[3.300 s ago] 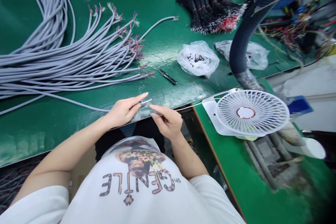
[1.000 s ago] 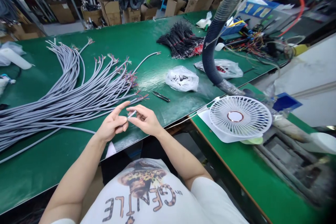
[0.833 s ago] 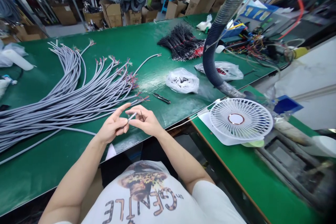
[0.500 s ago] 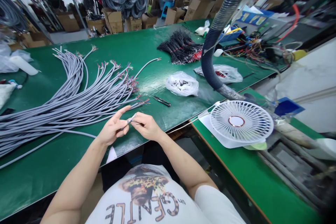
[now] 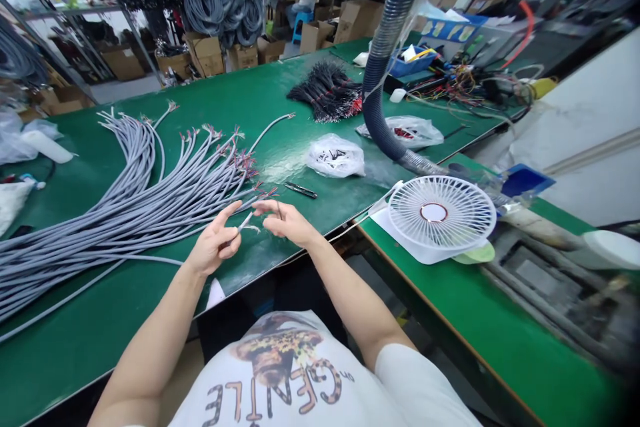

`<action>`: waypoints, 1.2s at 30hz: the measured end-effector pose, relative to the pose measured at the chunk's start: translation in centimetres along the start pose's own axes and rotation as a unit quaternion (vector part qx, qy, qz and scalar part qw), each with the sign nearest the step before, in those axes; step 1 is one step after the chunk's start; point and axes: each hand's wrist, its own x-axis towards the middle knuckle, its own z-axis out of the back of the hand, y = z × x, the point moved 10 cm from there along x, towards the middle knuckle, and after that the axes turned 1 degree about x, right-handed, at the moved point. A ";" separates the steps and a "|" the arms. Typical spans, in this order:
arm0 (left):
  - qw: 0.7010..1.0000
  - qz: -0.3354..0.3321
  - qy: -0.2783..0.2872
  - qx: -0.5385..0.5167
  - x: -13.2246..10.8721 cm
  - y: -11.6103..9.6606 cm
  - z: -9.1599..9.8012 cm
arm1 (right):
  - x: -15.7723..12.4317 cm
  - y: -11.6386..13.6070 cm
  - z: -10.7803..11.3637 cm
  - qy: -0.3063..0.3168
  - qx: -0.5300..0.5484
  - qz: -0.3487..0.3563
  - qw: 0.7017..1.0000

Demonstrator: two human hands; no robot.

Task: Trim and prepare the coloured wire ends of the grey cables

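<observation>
My left hand [image 5: 216,241] pinches the end of a grey cable [image 5: 245,221] between thumb and fingers, its index finger pointing out past it. The cable's pale tip sticks up toward my right hand [image 5: 287,221]. That hand is just to the right, index finger stretched out near the tip and the other fingers partly curled; I make out no cable in its grip. Beyond my hands lies a large bundle of grey cables [image 5: 165,213] with stripped ends showing reddish and pale wires. Dark thread snips [image 5: 301,190] rest on the green table just past my right hand.
A plastic bag of small dark parts [image 5: 336,156] and a bundle of black wires [image 5: 327,90] lie farther back. A ribbed hose [image 5: 376,97] arches down on the right. Near it stands a white fan [image 5: 443,217] on a lower green surface [image 5: 450,320].
My right hand has let go of the cable's end and drawn slightly right, its index finger now stretched out. My left hand keeps its pinch. The view has shifted a little.
</observation>
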 end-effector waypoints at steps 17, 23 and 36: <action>1.000 0.018 0.021 -0.011 0.0 0.6 -0.2 | 1.2 -3.5 -6.0 0.050 0.304 -0.107 0.945; 0.998 -0.024 -0.044 0.027 0.4 0.6 0.9 | 1.2 -3.1 -4.5 -0.051 0.242 -0.085 0.965; 0.997 -0.017 -0.078 0.010 0.7 0.8 1.3 | 0.0 1.4 -2.3 -0.046 -0.155 0.066 0.985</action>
